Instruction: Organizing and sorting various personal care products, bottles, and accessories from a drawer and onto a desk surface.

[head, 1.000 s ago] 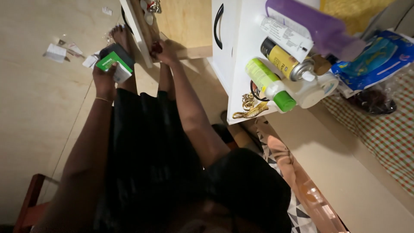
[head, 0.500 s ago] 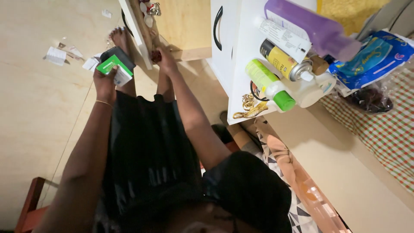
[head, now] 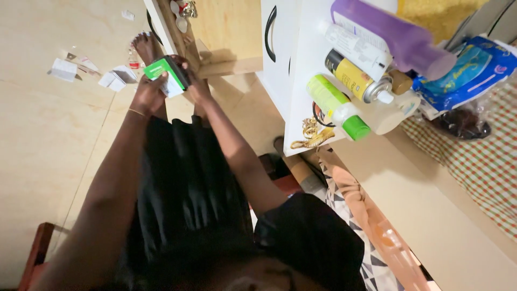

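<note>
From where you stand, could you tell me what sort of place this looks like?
Probably a bedroom or dressing corner at home: a white cabinet topped with toiletry bottles and gold jewellery, a checked cloth alongside, and paper scraps on the tiled floor.

Green-and-white box point(head: 164, 75), purple bottle point(head: 393, 35), yellow can point(head: 353, 75) (green-capped bottle point(head: 336, 105) beside), red-green checked cloth point(head: 484, 167).

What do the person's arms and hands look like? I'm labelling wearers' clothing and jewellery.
Both arms are bare, with no sleeves and no gloves. The left wrist wears a thin gold bangle. No rings or watch show on the left hand or right hand. A black garment covers the lap.
</note>
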